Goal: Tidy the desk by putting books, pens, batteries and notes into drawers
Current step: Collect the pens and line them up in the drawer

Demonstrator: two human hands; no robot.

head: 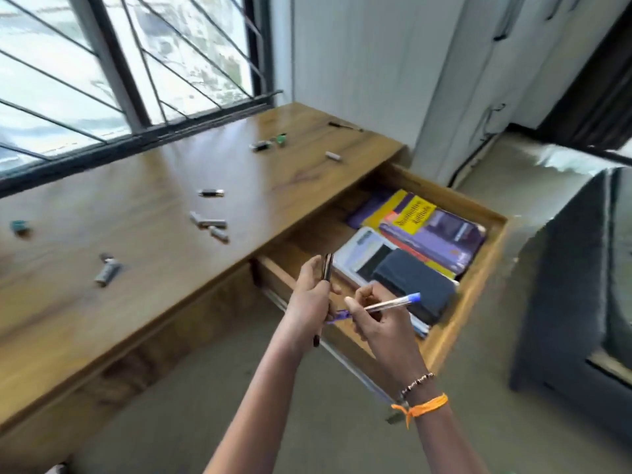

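Observation:
My left hand (309, 295) grips a dark pen (327, 266) upright over the front left corner of the open wooden drawer (478, 278). Beside it, my right hand (379, 319) pinches a clear pen with a blue cap (393, 302), which lies slanted above the drawer's front edge. Inside the drawer lie a yellow and purple book (427, 227), a white book (362, 254) and a dark blue notebook (413, 285). Several batteries (210, 224) lie scattered on the wooden desk (136, 206), one pair (107, 270) at the left. A dark pen (345, 126) rests at the desk's far right corner.
A barred window runs behind the desk. A small teal object (18, 226) lies at the desk's left edge. A grey upholstered seat (574, 285) stands right of the drawer. Grey floor lies below the drawer and between it and the seat.

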